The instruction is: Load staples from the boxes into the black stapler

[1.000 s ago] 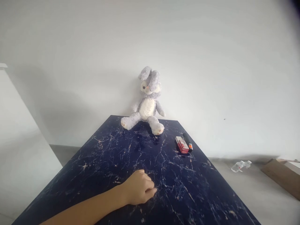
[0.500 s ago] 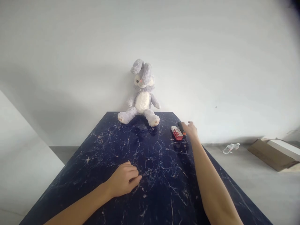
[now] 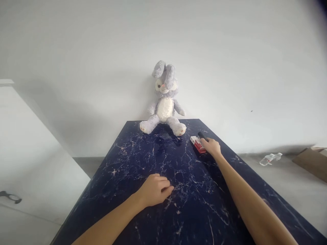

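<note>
On the right side of the dark blue marbled table (image 3: 153,160), my right hand (image 3: 212,147) is closed round the near end of a black stick-shaped object (image 3: 203,136). Its dark far end sticks out past my fingers; the rest is covered, and its exact kind is unclear. Touching or just left of that hand lies a red and white box (image 3: 198,145), perhaps two stacked. My left hand (image 3: 156,190) rests on the table at the near middle, fingers curled in with nothing visible in them.
A grey-lilac plush rabbit (image 3: 165,109) sits at the table's far edge against the wall. On the floor to the right are clear plastic bottles (image 3: 270,159) and a cardboard box (image 3: 310,163). A white panel (image 3: 33,143) stands left, with a dark object (image 3: 11,197) lower down.
My right hand has come down and closed on the black object beside the red and white box. The view has turned slightly left; my left hand stays curled on the table.
</note>
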### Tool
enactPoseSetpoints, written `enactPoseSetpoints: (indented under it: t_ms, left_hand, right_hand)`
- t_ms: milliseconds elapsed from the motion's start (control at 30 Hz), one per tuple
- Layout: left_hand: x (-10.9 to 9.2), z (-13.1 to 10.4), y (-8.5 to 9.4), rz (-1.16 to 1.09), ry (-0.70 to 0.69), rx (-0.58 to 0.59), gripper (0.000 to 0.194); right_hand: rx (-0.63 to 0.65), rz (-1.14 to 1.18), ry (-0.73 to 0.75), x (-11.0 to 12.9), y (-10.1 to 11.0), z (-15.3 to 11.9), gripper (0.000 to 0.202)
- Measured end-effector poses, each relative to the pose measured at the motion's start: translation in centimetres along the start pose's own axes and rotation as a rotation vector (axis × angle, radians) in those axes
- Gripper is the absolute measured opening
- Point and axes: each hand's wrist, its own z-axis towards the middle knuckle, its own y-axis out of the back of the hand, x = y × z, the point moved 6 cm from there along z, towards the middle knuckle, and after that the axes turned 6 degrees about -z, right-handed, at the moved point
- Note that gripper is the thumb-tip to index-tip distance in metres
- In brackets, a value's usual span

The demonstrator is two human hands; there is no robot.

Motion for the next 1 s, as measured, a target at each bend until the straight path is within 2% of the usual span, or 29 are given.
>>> enactPoseSetpoints:
  t_ms: [133, 267, 367, 467, 567, 667, 767, 867, 933, 1000]
  left_hand:
    - [-0.3, -0.3, 0.0, -0.005, -0.034, 0.011, 0.042]
    - [-0.7, -0.3, -0.5, -0.003, -0.046, 0.024, 0.041]
    - [-0.2, -0.4, 0.6, -0.021, 0.020, -0.016, 0.040]
    - [2.2, -1.2, 3.4, -0.018, 0.160, -0.104, 0.029]
    - [6.2, -3.3, 7.0, 0.016, 0.344, -0.231, 0.025]
    - [10.3, -6.0, 9.3, 0.037, 0.506, -0.306, 0.042]
    - [13.2, -7.9, 10.0, -0.035, 0.612, -0.250, 0.061]
    - [14.7, -9.0, 10.3, -0.158, 0.685, -0.175, 0.081]
    - [15.1, -9.4, 10.9, -0.184, 0.695, -0.179, 0.090]
    - [15.2, -9.6, 11.4, -0.184, 0.690, -0.182, 0.091]
  right_hand:
    - [0.013, -0.021, 0.055, 2.3, -0.4, -2.4, 0.048]
    - [0.044, -0.030, 0.143, 5.6, -0.9, -5.4, 0.044]
    - [0.068, -0.007, 0.234, 9.1, -1.9, -7.9, 0.040]
    - [0.102, 0.037, 0.343, 13.2, -3.1, -10.6, 0.038]
    - [0.141, 0.090, 0.444, 17.8, -4.6, -13.3, 0.035]
    - [0.178, 0.155, 0.551, 22.4, -6.6, -16.6, 0.033]
    - [0.209, 0.225, 0.629, 26.2, -8.8, -19.9, 0.036]
    - [0.218, 0.295, 0.670, 28.0, -10.6, -22.2, 0.040]
    - [0.211, 0.340, 0.701, 28.1, -11.2, -22.7, 0.041]
    - [0.201, 0.374, 0.725, 27.7, -11.5, -22.5, 0.041]
